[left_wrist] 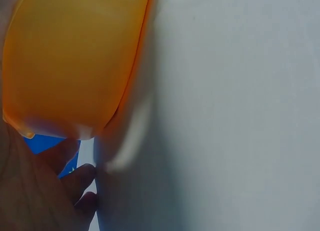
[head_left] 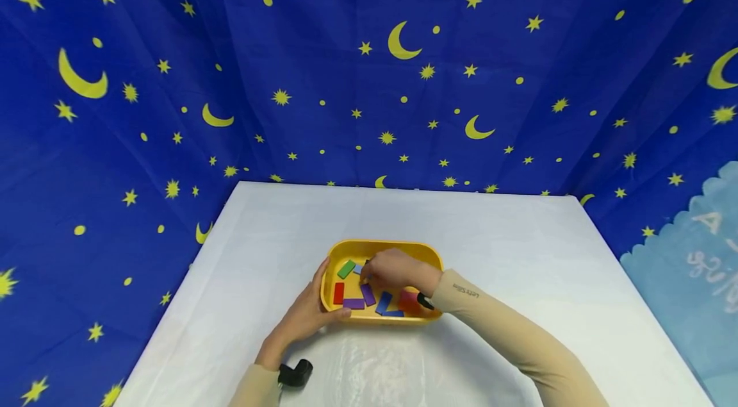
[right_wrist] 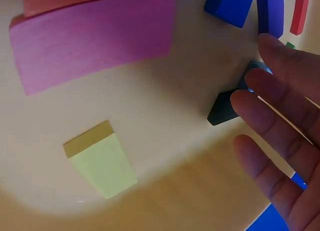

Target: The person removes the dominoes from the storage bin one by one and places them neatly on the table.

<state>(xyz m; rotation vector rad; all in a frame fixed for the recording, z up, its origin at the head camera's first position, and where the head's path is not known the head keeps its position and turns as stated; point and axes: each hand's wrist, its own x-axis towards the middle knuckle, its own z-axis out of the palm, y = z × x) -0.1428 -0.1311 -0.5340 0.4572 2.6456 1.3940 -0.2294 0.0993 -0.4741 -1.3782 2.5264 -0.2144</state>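
A yellow plastic tub (head_left: 386,243) holds several coloured wooden blocks. My left hand (head_left: 305,311) grips its left end, the thumb along the front rim and the fingers at the left side; the tub's orange-looking wall (left_wrist: 75,66) fills much of the left wrist view. Inside the tub is my right hand (head_left: 394,268), palm down with loosely bent fingers. In the right wrist view those fingers spread beside a black block (right_wrist: 222,108) and a light blue block (right_wrist: 255,71), partly covering the blue one. No block is visibly pinched.
Green (head_left: 346,269), red (head_left: 338,293) and purple (head_left: 353,304) blocks lie in the tub's left half. A pink block (right_wrist: 95,43) and a pale yellow block (right_wrist: 102,163) lie apart from the right hand. The white table (head_left: 501,234) meets a blue star-patterned curtain (head_left: 346,74).
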